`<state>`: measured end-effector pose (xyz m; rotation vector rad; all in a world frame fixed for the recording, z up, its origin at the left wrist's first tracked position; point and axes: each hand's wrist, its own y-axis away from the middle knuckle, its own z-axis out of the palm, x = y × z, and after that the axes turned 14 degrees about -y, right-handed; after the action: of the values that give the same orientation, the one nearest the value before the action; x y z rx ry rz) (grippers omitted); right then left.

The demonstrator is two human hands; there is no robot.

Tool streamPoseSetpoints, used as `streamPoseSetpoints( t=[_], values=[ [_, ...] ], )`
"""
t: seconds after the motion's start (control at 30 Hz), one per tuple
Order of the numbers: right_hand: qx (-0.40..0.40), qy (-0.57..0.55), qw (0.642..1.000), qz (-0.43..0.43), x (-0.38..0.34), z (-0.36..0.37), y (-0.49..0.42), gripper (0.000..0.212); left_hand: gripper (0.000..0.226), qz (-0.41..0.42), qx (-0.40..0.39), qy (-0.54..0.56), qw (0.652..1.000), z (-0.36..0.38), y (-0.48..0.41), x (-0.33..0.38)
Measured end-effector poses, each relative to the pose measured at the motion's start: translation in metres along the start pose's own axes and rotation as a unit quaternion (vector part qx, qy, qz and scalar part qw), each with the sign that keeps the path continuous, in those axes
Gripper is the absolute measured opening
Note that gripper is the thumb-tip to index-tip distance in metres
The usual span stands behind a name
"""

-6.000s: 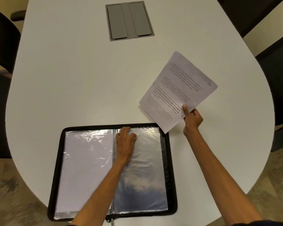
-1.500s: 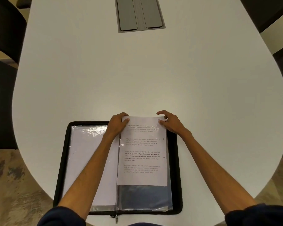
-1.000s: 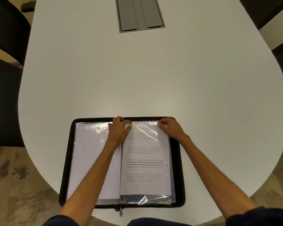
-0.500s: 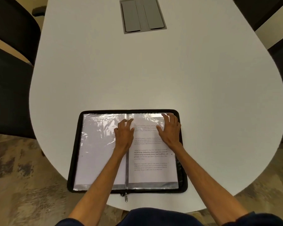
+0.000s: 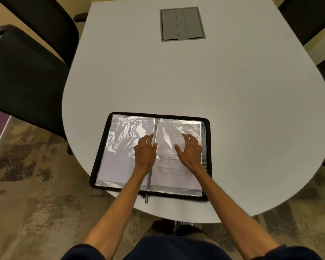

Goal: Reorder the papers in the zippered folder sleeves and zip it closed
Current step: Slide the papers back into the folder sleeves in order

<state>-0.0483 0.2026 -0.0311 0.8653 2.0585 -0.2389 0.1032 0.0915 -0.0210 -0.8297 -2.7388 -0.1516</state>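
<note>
**Both palms flat on the open folder**

Zipper pull (image 5: pixel 146 198) hangs off the folder's near edge at the spine, close to the table lip. The folder (image 5: pixel 101 149) lies open, flat and unzipped at the near end of the white table (image 5: pixel 176 81).

Your left hand (image 5: pixel 145 152) rests flat just left of the spine. Its fingers are straight, with the tips at the binding, and it grips nothing. Your right hand (image 5: pixel 190 152) lies flat on the right-hand clear sleeve with the fingers spread and nothing pinched.

Under your right hand, the printed sheet (image 5: pixel 174 171) sits inside that sleeve, with the text upright to you. The left sleeve holds a blank-looking white sheet (image 5: pixel 118 158). The plastic glares at the far end of both pages.

Farther out, a grey hatch (image 5: pixel 182 24) is set flush in the tabletop. There are black chairs (image 5: pixel 26 72) at the left, and more dark seating at the right edge.
</note>
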Motion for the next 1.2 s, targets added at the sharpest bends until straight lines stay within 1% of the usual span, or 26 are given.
streamPoseSetpoints(
  t=[0.2,0.37,0.5,0.67,0.8,0.97,1.07,1.2],
  values=[
    [-0.013,0.009,1.000,0.015,0.001,-0.007,0.031,0.064,0.045,-0.019,-0.004,0.012,1.000,-0.007,0.027,0.000],
    [-0.023,0.018,0.999,0.022,0.001,-0.005,0.048,0.066,0.045,-0.021,0.013,0.004,1.000,-0.009,0.050,-0.016],
    [-0.024,0.005,0.999,0.026,-0.006,0.007,0.056,0.065,0.046,-0.025,-0.002,-0.001,1.000,-0.008,0.056,-0.032],
    [-0.029,0.002,0.999,0.016,-0.024,0.039,0.055,0.064,0.045,-0.028,-0.016,-0.011,0.999,-0.011,0.047,-0.059],
    [-0.027,-0.013,0.999,0.016,-0.043,0.077,0.052,0.065,0.045,-0.038,-0.021,-0.016,0.999,-0.011,0.035,-0.095],
    [-0.031,-0.012,0.999,0.042,-0.065,0.120,0.049,0.070,0.047,-0.048,-0.038,-0.042,0.997,-0.010,0.026,-0.142],
    [-0.039,-0.008,0.998,0.044,-0.075,0.140,0.049,0.071,0.052,-0.072,-0.050,-0.052,0.995,-0.009,0.023,-0.164],
    [-0.048,0.008,0.998,0.051,-0.083,0.162,0.048,0.071,0.062,-0.114,-0.091,-0.078,0.986,-0.004,0.015,-0.188]
  ],
)
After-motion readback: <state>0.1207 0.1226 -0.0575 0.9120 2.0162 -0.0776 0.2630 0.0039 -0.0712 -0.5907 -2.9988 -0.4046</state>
